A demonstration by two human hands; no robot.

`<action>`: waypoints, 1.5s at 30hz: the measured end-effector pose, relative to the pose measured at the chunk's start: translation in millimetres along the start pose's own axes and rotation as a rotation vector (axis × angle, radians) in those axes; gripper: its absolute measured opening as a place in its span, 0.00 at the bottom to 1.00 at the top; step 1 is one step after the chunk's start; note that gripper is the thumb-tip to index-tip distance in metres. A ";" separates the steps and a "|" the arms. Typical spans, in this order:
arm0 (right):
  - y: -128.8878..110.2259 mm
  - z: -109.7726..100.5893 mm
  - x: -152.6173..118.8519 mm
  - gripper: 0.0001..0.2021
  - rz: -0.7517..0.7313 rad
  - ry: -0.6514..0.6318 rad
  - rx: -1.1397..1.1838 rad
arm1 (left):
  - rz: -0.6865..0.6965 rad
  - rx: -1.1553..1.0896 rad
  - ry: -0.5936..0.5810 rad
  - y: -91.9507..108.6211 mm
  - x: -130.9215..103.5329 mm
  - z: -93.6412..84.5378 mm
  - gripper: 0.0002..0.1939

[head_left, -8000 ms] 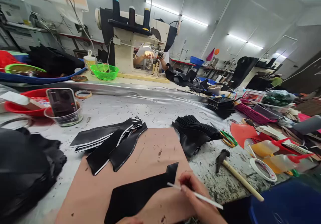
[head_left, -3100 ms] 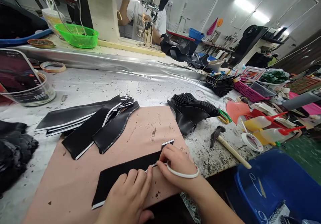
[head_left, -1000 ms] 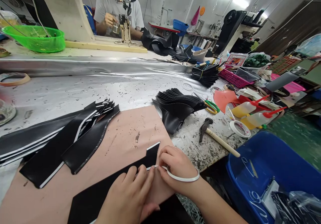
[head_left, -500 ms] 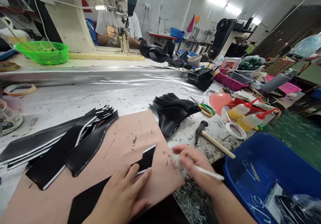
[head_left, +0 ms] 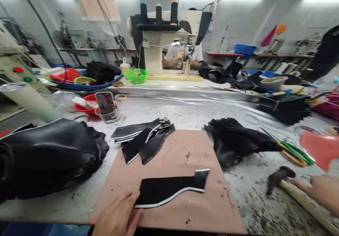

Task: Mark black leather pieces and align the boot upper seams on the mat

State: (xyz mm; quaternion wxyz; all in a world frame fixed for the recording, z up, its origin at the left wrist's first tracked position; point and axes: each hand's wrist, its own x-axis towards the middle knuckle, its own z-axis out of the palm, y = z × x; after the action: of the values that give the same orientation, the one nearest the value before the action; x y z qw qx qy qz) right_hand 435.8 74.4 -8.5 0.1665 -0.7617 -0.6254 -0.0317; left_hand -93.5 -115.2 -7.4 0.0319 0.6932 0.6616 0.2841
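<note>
L hand nearest: fingers close tog., slightly bent, tips resting on L end of blk piece, thumb apart. Not pinching, just steadying AFAICT. R hand is blurry, part cut off by frame: index stretched along hammer handle; can't tell how far the other fingers curl or if they've got hold.

Doing this well, IMO: L tips light & clear of the white strip, so piece stays flat w/o creasing or shifting. R: grip handle well back from the head for control, lift clear of bench instead of dragging.

Piece lies flat on pink board, nearer its front edge. Dark blk face up, stepped tab at R end. White strip follows the wavy near edge, looks continuous, no obvious gaps at this res. Short 2nd white strip tops the tab.

Past it: pile of white-edged blk pieces overlaps board's far L corner; fanned blk stack by far R corner, scissors right of that. Further: phone propped in clear cup. Back: sewing machine, another person's hand showing under its arm.
</note>
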 end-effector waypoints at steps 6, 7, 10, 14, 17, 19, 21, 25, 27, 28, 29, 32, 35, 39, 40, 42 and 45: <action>-181.1 7.5 -100.0 0.09 -0.778 -0.065 0.523 | -0.494 -0.464 -0.155 26.6 20.3 3.0 0.08; -216.8 7.7 -121.3 0.11 -0.918 -0.065 0.613 | -0.533 -0.513 -0.171 25.9 23.2 3.9 0.08; -295.4 7.1 -164.3 0.09 -1.090 -0.198 0.750 | -0.663 -0.704 -0.236 21.9 31.4 6.6 0.13; -327.6 7.5 -178.0 0.07 -1.132 -0.292 0.875 | -0.827 -0.951 -0.315 19.8 35.2 2.5 0.19; -327.4 8.3 -179.3 0.08 -1.078 -0.370 0.940 | -0.912 -1.065 -0.341 21.6 33.7 -5.8 0.20; -326.6 8.3 -181.1 0.06 -1.062 -0.414 0.963 | -0.953 -1.118 -0.355 23.1 33.3 -10.4 0.20; -327.0 8.1 -183.6 0.06 -1.060 -0.423 0.953 | -0.979 -1.156 -0.364 23.9 33.8 -12.8 0.20; -329.1 8.0 -187.4 0.08 -1.111 -0.300 0.849 | -0.982 -1.197 -0.370 23.0 35.2 -11.4 0.19; -330.3 7.1 -188.1 0.08 -1.146 -0.261 0.780 | -0.971 -1.207 -0.377 21.2 34.6 -8.1 0.18; -330.9 6.3 -188.2 0.09 -1.148 -0.275 0.754 | -0.964 -1.212 -0.381 20.2 33.9 -5.8 0.17; -331.6 5.3 -188.1 0.09 -1.134 -0.319 0.737 | -0.958 -1.215 -0.386 19.1 32.9 -3.3 0.17; -332.8 2.4 -187.5 0.09 -1.030 -0.541 0.775 | -0.941 -1.215 -0.398 16.0 29.3 4.7 0.17; -332.2 2.0 -187.5 0.10 -0.943 -0.680 0.889 | -0.923 -1.197 -0.401 14.0 26.0 10.2 0.17; -328.9 4.3 -189.5 0.10 -0.934 -0.683 0.963 | -0.891 -1.152 -0.414 14.1 24.5 9.8 0.15; -327.1 5.3 -189.6 0.09 -0.936 -0.685 0.977 | -0.880 -1.138 -0.420 14.2 25.3 8.6 0.14; -321.5 8.5 -187.5 0.07 -0.876 -0.726 1.040 | -0.849 -1.096 -0.432 13.8 28.5 5.7 0.14; -305.8 15.9 -175.4 0.05 -0.605 -0.722 1.335 | -0.772 -0.991 -0.422 9.8 36.7 2.3 0.13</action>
State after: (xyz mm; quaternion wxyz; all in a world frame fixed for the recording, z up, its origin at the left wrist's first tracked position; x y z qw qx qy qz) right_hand 100.8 -36.5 -3.1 0.3577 -0.2636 -0.7061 0.5514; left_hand -85.0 -81.3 7.7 0.5754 0.3505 0.6330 0.3812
